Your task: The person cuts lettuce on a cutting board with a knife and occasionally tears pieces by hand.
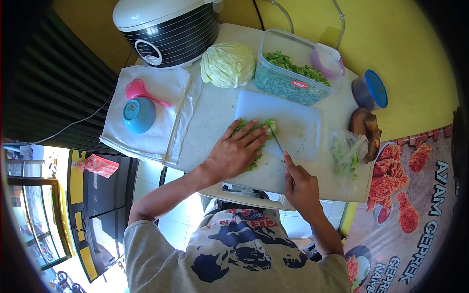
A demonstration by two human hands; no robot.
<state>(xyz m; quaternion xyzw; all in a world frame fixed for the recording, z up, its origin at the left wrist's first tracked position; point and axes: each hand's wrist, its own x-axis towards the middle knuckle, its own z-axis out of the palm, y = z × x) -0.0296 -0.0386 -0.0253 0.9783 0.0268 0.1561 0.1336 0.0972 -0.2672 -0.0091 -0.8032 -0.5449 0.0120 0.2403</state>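
The left hand (235,150) lay, fingers slightly spread, over leafy greens (270,124) on the chopping board (300,119); the right hand (303,189) gripped a knife (278,141), fingers curled.

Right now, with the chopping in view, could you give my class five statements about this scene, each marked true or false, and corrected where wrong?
1. The right hand holds a knife. True.
2. The blue bowl stands upright. False: the blue bowl is upside down.
3. The left hand rests on greens. True.
4. The round tub has a red lid. False: the round tub has a blue lid.
5. The cabbage sits between the rice cooker and the plastic container. True.
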